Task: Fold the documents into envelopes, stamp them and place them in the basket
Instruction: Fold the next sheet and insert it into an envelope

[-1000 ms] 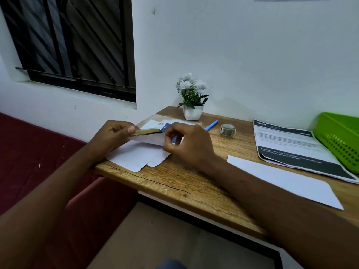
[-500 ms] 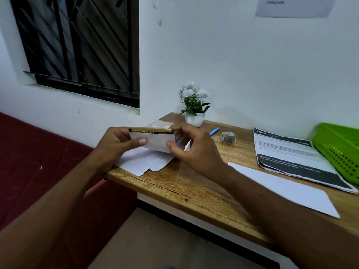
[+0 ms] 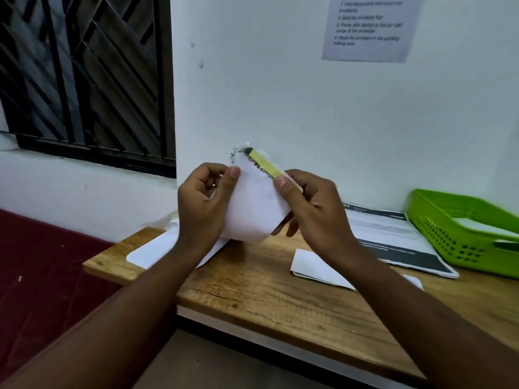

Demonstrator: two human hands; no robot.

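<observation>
Above the desk [image 3: 252,290], the left hand [image 3: 203,203] and right hand [image 3: 311,203] are both pinching a white envelope [image 3: 252,209] by its upper edges.

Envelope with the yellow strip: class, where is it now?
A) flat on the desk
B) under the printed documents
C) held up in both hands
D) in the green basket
C: the left hand and right hand pinch the envelope by its edges, above the desk.

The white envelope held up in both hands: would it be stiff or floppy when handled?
Probably floppy: the envelope curves between the left hand and the right hand. Likely light, since thumb-and-finger pinches carry it. It may crease easily.
</observation>
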